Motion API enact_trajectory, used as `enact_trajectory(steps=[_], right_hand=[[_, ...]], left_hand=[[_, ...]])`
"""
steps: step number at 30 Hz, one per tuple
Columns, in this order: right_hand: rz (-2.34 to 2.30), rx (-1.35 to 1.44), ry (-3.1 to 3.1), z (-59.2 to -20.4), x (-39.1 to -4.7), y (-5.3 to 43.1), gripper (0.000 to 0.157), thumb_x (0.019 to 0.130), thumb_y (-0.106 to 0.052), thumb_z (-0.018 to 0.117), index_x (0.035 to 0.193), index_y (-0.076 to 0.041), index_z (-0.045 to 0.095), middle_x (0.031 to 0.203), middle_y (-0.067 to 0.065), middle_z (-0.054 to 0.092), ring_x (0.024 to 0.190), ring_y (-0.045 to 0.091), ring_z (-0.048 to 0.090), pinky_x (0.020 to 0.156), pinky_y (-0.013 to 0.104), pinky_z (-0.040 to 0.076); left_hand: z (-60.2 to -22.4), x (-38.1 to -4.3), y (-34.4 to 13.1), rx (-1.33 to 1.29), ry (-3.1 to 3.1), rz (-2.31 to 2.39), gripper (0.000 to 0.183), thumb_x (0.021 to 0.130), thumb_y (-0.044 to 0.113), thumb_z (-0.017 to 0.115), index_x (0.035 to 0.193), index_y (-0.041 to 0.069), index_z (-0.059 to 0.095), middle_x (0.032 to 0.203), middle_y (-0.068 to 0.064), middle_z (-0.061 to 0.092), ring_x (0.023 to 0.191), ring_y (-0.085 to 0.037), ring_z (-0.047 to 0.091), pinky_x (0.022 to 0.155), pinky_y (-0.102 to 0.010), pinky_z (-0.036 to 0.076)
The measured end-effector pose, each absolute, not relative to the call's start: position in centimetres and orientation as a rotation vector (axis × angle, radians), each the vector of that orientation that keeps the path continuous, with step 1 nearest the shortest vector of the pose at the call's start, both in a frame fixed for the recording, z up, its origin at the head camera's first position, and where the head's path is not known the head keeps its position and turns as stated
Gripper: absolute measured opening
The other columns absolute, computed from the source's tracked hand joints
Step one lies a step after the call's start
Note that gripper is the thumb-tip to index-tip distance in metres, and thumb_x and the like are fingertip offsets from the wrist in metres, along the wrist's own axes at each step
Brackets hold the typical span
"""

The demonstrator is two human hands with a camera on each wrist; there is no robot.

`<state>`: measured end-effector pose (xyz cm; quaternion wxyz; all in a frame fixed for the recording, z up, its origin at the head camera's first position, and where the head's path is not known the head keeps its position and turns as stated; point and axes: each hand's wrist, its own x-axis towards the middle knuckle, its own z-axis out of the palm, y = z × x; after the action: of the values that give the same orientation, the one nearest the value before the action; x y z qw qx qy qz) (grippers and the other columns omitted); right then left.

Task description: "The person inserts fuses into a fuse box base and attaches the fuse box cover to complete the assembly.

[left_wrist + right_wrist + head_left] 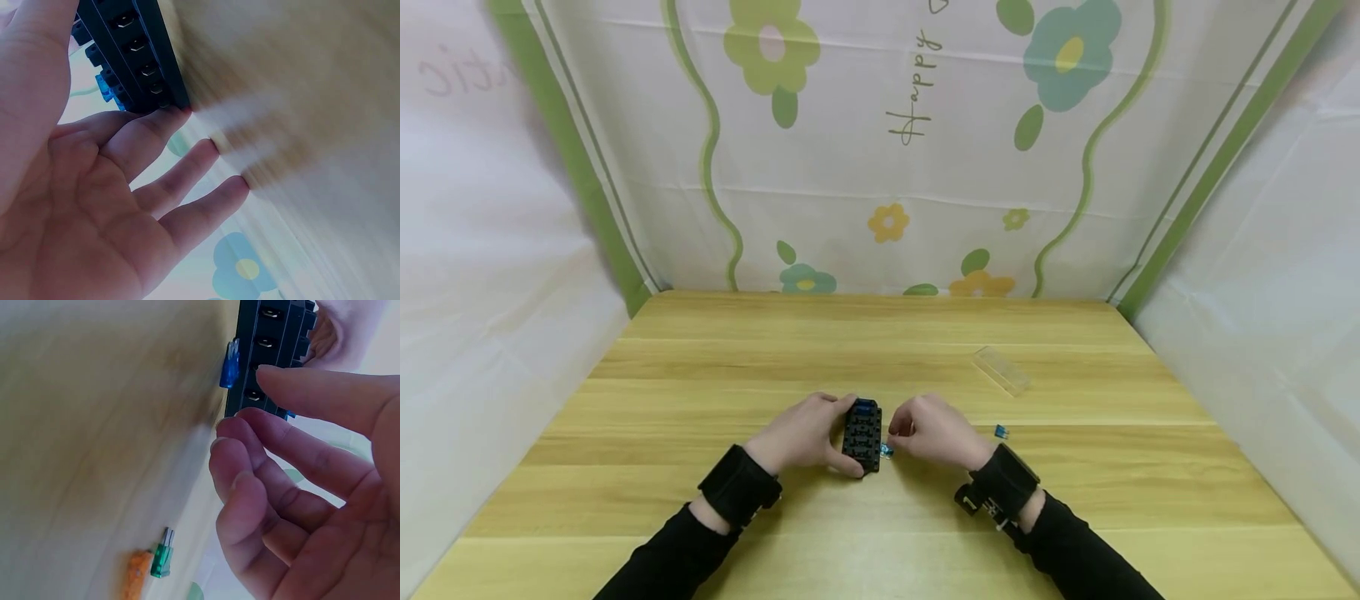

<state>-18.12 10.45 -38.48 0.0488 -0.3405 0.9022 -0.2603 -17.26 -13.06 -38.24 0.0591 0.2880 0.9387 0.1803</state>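
Observation:
A black fuse box [862, 437] with a row of slots stands on the table in front of me. One blue blade fuse [865, 407] sits in the slot at its far end. My left hand [805, 435] grips the box by its two ends, thumb at the near end and index finger at the far end. Beside the box's right side lies a loose blue blade fuse [230, 364], its metal prongs showing in the right wrist view. Close by, my right hand [936, 433] has its thumb and index finger parted with nothing between them, the other fingers loosely curled.
Another blue blade fuse [1002, 431] lies to the right of my right hand. Farther back is a clear plastic cover [1002, 371]. In the right wrist view, a green blade fuse [162, 557] lies beside an orange piece [135, 576]. Printed fabric [850, 167] walls the table.

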Motion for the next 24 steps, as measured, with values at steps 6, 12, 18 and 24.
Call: enact_trajectory(steps=[6,12,18,24], right_hand=[[-0.796,-1.017,2.746,-38.68,-18.05,10.25,0.005,0.084,-0.018,0.072,0.084,-0.013,0.073,0.069,-0.014,0.059,0.059,0.003,0.053,0.055,0.021,0.045],[-0.807,-1.015,2.734,-38.67,-17.98,10.18,0.005,0.084,-0.018,0.072,0.084,-0.013,0.072,0.070,-0.013,0.059,0.059,0.003,0.053,0.055,0.020,0.045],[-0.818,-1.010,2.719,-38.73,-17.95,10.14,0.005,0.084,-0.018,0.072,0.084,-0.013,0.072,0.070,-0.013,0.059,0.058,0.003,0.053,0.053,0.021,0.045],[-0.805,-1.006,2.722,-38.88,-17.94,10.11,0.005,0.085,-0.020,0.071,0.081,-0.016,0.070,0.069,-0.015,0.058,0.057,0.003,0.052,0.052,0.021,0.044]], left_hand=[[-38.29,-17.32,-13.09,0.874,2.838,0.555,0.106,0.063,0.062,0.077,0.143,0.002,0.041,0.127,-0.017,0.053,0.117,-0.029,0.049,0.095,-0.037,0.040],[-38.31,-17.32,-13.09,0.873,2.840,0.550,0.106,0.063,0.062,0.077,0.144,0.003,0.041,0.127,-0.017,0.053,0.117,-0.029,0.049,0.095,-0.037,0.040],[-38.22,-17.19,-13.07,0.863,2.840,0.554,0.106,0.064,0.062,0.077,0.144,0.003,0.041,0.128,-0.018,0.052,0.118,-0.030,0.049,0.094,-0.038,0.041],[-38.10,-17.05,-13.04,0.856,2.836,0.559,0.106,0.064,0.061,0.078,0.144,0.002,0.040,0.128,-0.019,0.051,0.118,-0.031,0.049,0.095,-0.038,0.041]])
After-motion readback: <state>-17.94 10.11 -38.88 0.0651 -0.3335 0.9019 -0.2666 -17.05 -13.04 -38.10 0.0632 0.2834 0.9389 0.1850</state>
